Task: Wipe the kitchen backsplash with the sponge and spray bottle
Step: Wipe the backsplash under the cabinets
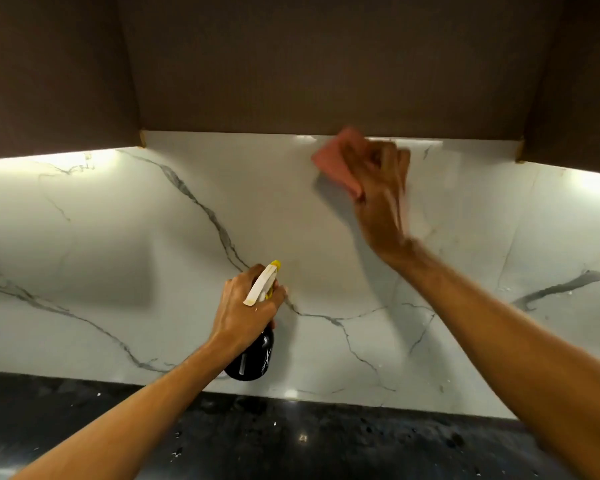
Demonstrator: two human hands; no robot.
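Sponge gripped in right hand against backsplash; left hand grips spray bottle.

The right hand presses a pink rectangular sponge high on the white veined marble backsplash. The left hand grips a black spray bottle with a white-and-yellow trigger head.

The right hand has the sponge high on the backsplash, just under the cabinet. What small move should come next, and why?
Probably sweep the sponge downward over the backsplash. The right hand holds it at the very top edge, by the cabinet, so no room remains above and most marble lies below. The left hand holds the spray bottle lower, left of that path.
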